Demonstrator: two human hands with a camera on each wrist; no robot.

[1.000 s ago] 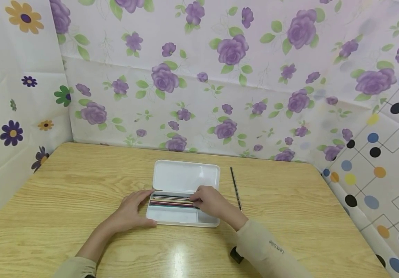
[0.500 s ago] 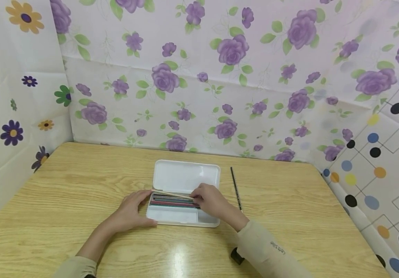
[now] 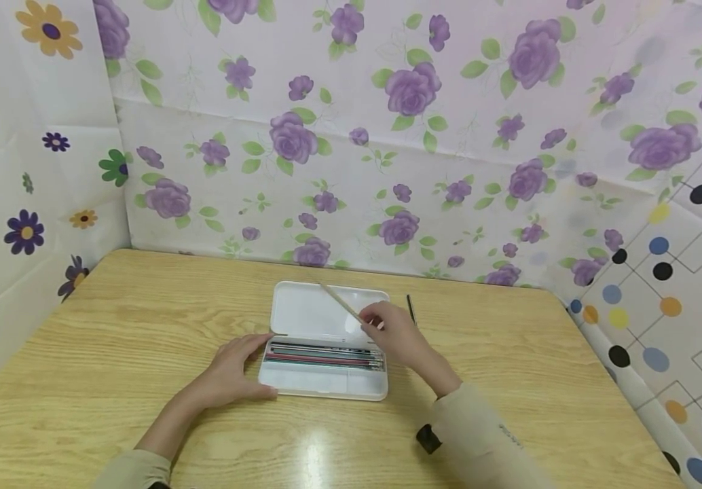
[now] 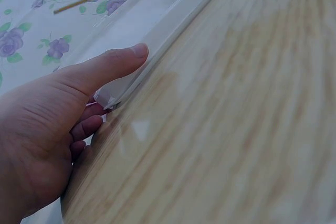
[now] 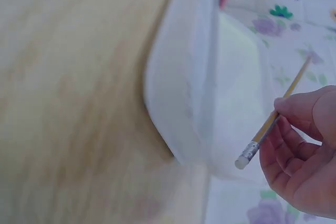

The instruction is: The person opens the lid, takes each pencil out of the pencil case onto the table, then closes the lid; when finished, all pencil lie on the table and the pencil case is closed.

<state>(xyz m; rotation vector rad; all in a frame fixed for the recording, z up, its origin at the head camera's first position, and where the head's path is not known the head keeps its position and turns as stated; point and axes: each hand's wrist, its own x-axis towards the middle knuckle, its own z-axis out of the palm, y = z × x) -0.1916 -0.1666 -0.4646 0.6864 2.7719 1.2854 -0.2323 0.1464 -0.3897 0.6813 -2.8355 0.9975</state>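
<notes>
A white pencil case (image 3: 304,382) lies on the table with its lid (image 3: 302,309) folded back. Several pencils (image 3: 320,357), dark, red and green among them, fill its rear compartment. At the case's left end my left hand (image 3: 229,373) holds it between thumb and fingers. Over the lid my right hand (image 3: 396,333) pinches a yellow pencil (image 5: 291,86) near its eraser end. In the right wrist view its white eraser (image 5: 242,162) and silver band face the camera, and the far end points away. The left wrist view shows my left thumb (image 4: 118,65) against the case's side.
Just right of the case lies a dark pencil (image 3: 411,309), partly hidden behind my right hand. The wooden table (image 3: 143,305) runs back to a flower-printed cloth (image 3: 351,176). A black object (image 3: 428,439) sits beside my right sleeve.
My right hand has drawn the yellow pencil out of the case and lifted it up and right, over the lid. The left hand stays where it was on the case.
</notes>
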